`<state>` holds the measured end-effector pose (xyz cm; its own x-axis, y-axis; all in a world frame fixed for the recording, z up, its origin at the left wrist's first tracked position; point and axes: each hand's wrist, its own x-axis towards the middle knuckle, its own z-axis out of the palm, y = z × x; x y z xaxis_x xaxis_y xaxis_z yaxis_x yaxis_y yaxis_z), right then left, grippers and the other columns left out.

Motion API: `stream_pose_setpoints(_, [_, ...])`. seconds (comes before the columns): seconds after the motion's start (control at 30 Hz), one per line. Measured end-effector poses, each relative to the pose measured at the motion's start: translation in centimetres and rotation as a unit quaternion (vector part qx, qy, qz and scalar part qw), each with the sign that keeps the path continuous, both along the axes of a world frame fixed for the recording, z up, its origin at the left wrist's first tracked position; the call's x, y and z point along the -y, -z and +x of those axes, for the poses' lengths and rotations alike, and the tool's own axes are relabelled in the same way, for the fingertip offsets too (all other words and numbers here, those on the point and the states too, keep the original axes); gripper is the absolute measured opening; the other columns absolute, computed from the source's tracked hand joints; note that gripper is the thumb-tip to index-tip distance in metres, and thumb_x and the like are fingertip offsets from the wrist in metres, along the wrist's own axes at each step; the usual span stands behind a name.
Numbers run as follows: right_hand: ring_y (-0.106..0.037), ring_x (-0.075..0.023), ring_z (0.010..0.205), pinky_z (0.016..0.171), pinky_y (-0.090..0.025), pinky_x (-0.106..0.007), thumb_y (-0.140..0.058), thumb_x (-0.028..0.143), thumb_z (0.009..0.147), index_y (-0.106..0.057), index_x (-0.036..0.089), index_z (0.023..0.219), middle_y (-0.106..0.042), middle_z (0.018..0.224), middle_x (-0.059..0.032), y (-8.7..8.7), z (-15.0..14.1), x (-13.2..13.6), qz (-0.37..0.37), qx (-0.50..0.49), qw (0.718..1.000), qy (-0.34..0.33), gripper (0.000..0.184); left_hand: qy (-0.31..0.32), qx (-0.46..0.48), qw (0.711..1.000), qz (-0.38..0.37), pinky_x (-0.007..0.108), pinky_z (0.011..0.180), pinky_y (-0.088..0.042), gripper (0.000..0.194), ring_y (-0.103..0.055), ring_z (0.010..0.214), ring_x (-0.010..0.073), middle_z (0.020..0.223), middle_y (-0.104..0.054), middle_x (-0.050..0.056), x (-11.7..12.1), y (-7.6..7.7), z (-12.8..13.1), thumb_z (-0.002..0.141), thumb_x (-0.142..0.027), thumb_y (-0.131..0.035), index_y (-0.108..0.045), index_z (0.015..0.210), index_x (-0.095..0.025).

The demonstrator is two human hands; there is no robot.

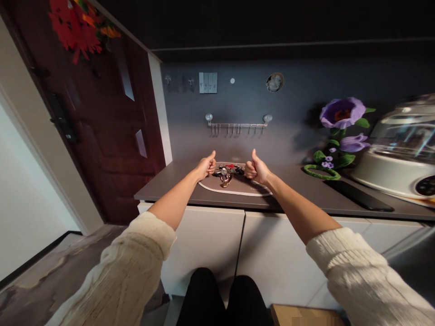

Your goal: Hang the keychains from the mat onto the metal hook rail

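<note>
Both arms reach forward over the counter. My left hand is a fist with the thumb pointing up, at the left side of a pile of keys. On the pile's right, my right hand makes the same shape, thumb raised and fingers curled in. I see nothing held in either hand. The keys lie heaped with small red and black pieces on a brown mat with a pale rim; single items are too small to tell apart. Whether the fists touch the pile, I cannot tell.
A rail with several hooks is fixed to the grey wall behind. To the right are purple fabric flowers, a black phone and a white appliance with a clear cover. A dark red door stands left.
</note>
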<state>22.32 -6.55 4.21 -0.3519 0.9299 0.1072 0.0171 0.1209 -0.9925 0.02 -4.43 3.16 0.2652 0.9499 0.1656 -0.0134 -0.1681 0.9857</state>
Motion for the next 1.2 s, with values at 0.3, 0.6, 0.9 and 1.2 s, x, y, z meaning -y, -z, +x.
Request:
stream_pose_setpoints(0.3, [-0.026,-0.0053,0.034,0.036,-0.017,-0.020,-0.051,0.045,0.076,-0.049,0.018,0.075,-0.038,0.043,0.0069,0.2,-3.5,-3.3,0.116,0.043,0.987,0.102,0.027,-0.197,-0.173,0.938,0.225,0.021,0.061,-0.037,0.016,-0.048,0.060,0.0087,0.063,-0.054,-0.001,-2.9,0.1,3.2,0.080,-0.028,-0.046,-0.053,0.073,-0.015])
stream_pose_setpoints(0.6, [-0.043,-0.0084,0.055,0.056,-0.035,-0.022,-0.050,0.037,0.074,-0.057,0.016,0.081,-0.054,0.062,0.0020,2.0,-2.8,-5.0,0.240,0.260,0.929,0.111,0.023,-0.174,-0.329,0.862,0.344,0.026,0.075,-0.039,0.018,-0.052,0.080,0.0143,0.085,-0.062,0.005,-3.5,2.2,2.9,0.081,-0.023,-0.043,-0.060,0.082,-0.017])
stream_pose_setpoints(0.9, [-0.048,-0.0113,0.065,0.063,-0.034,-0.023,-0.052,0.038,0.072,-0.061,0.016,0.073,-0.060,0.069,0.0000,1.4,-2.5,-4.1,0.225,0.398,0.888,0.046,0.025,-0.129,-0.401,0.831,0.364,0.027,0.075,-0.039,0.019,-0.053,0.083,0.0158,0.087,-0.062,0.005,-3.5,2.3,2.8,0.081,-0.020,-0.042,-0.061,0.081,-0.017])
stream_pose_setpoints(1.2, [-0.044,-0.0090,0.057,0.057,-0.035,-0.022,-0.054,0.031,0.069,-0.057,0.014,0.066,-0.054,0.059,0.0008,1.8,-2.5,-5.1,0.186,0.302,0.934,0.047,0.018,-0.135,-0.407,0.825,0.368,0.027,0.075,-0.040,0.019,-0.053,0.083,0.0154,0.089,-0.061,0.005,-3.3,2.1,2.6,0.081,-0.023,-0.044,-0.062,0.083,-0.018])
